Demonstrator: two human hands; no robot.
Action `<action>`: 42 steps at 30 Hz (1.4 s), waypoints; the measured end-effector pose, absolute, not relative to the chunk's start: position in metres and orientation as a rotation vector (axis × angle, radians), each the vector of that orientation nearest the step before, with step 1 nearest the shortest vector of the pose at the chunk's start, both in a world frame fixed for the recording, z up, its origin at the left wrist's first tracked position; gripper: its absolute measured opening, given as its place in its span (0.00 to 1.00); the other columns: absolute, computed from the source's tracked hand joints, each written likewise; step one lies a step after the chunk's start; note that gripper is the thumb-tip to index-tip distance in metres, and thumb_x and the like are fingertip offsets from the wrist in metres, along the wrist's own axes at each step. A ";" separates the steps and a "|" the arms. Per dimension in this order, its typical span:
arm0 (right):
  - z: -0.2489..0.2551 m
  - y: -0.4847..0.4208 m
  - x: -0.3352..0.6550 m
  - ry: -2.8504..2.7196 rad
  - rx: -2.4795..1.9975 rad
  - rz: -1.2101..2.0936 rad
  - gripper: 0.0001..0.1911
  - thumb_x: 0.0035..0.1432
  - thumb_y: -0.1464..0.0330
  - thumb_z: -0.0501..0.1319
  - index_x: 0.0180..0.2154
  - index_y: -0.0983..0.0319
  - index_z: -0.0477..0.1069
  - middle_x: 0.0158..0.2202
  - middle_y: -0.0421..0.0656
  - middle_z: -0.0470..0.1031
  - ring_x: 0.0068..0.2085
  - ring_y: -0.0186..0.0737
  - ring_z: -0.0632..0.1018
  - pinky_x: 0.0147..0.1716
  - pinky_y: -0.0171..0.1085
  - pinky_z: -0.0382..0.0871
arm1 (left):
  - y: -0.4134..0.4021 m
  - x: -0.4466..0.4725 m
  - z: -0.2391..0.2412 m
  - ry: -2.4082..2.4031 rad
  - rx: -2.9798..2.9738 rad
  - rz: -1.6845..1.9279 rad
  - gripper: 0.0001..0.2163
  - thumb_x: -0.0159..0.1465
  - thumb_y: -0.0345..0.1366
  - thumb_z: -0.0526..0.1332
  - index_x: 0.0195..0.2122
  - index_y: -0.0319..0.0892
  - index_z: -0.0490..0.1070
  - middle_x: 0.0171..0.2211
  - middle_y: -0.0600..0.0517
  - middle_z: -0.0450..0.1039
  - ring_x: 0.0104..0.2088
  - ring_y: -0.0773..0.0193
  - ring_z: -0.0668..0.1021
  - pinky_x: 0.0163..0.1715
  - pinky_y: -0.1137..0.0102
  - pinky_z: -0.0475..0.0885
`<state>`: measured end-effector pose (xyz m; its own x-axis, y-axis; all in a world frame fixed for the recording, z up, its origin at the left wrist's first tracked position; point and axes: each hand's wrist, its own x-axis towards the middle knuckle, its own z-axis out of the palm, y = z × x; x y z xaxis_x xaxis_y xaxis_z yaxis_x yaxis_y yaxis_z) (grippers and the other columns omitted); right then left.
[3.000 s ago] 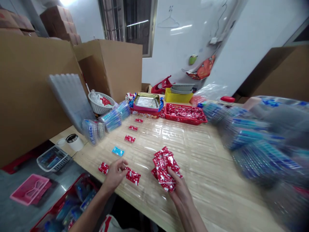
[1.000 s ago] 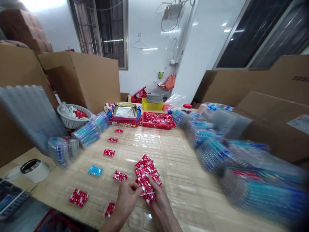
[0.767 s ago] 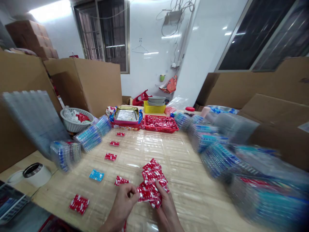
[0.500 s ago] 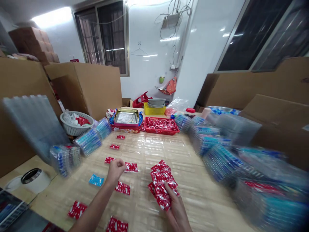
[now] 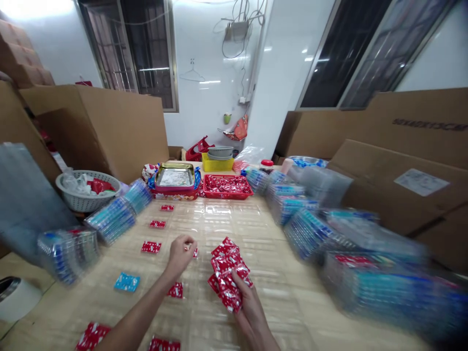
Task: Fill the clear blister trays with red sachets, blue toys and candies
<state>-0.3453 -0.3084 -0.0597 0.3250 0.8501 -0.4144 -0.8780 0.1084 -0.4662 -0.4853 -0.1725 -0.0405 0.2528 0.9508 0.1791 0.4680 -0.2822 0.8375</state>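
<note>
My left hand (image 5: 181, 254) is over the table, fingers curled, with a gap between thumb and forefinger and nothing visible held. It partly hides a small red printed packet (image 5: 195, 253) just behind it. My right hand (image 5: 248, 304) grips a fanned stack of red packets (image 5: 228, 273), thumb on top. More red packets lie in rows on clear plastic trays (image 5: 204, 312): one (image 5: 151, 247) left of my left hand, another (image 5: 176, 290) partly behind my forearm. A blue packet (image 5: 126, 282) lies to the left.
A red basket (image 5: 227, 196) full of red packets stands at the back beside a metal tray (image 5: 177, 178). Stacked blue-printed plastic packs (image 5: 307, 234) line the right side, others (image 5: 111, 219) the left. Cardboard boxes (image 5: 124, 131) stand behind, with a white basket (image 5: 87, 195).
The view has turned to the right. My left hand has moved rightward over the table, away from the packet it was touching. My right hand still holds the stack.
</note>
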 end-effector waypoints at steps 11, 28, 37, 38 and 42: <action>-0.071 -0.301 -0.351 -0.045 -0.720 1.355 0.22 0.37 0.65 0.75 0.36 0.65 0.75 0.33 0.47 0.82 0.31 0.45 0.81 0.38 0.47 0.75 | -0.180 -0.457 -0.034 1.020 1.713 0.810 0.04 0.49 0.34 0.60 0.21 0.39 0.70 0.21 0.55 0.69 0.24 0.67 0.71 0.25 0.74 0.64; -0.100 -0.279 -0.318 0.024 -0.850 1.289 0.22 0.33 0.65 0.76 0.34 0.64 0.78 0.33 0.48 0.82 0.39 0.55 0.81 0.41 0.50 0.74 | -0.001 -0.478 -0.064 1.289 2.113 0.552 0.10 0.59 0.36 0.63 0.23 0.38 0.69 0.23 0.57 0.69 0.28 0.68 0.73 0.34 0.68 0.70; -0.073 -0.273 -0.328 0.005 -0.723 1.339 0.19 0.38 0.66 0.74 0.35 0.63 0.77 0.31 0.46 0.81 0.29 0.45 0.80 0.39 0.48 0.73 | -0.058 -0.446 -0.054 1.196 2.196 0.711 0.07 0.55 0.31 0.59 0.21 0.41 0.70 0.25 0.51 0.72 0.33 0.61 0.73 0.36 0.69 0.64; -0.073 -0.271 -0.329 -0.004 -0.722 1.332 0.19 0.38 0.66 0.74 0.36 0.63 0.77 0.31 0.46 0.81 0.29 0.45 0.80 0.39 0.48 0.73 | -0.072 -0.441 -0.050 1.140 2.188 0.708 0.08 0.57 0.34 0.59 0.21 0.41 0.70 0.24 0.52 0.71 0.30 0.63 0.73 0.34 0.70 0.64; -0.078 -0.266 -0.332 -0.066 -0.726 1.316 0.19 0.39 0.65 0.74 0.36 0.63 0.77 0.31 0.46 0.81 0.29 0.45 0.80 0.39 0.49 0.73 | -0.129 -0.426 -0.033 0.878 2.159 0.721 0.06 0.52 0.34 0.64 0.21 0.41 0.70 0.27 0.53 0.70 0.33 0.63 0.72 0.37 0.71 0.65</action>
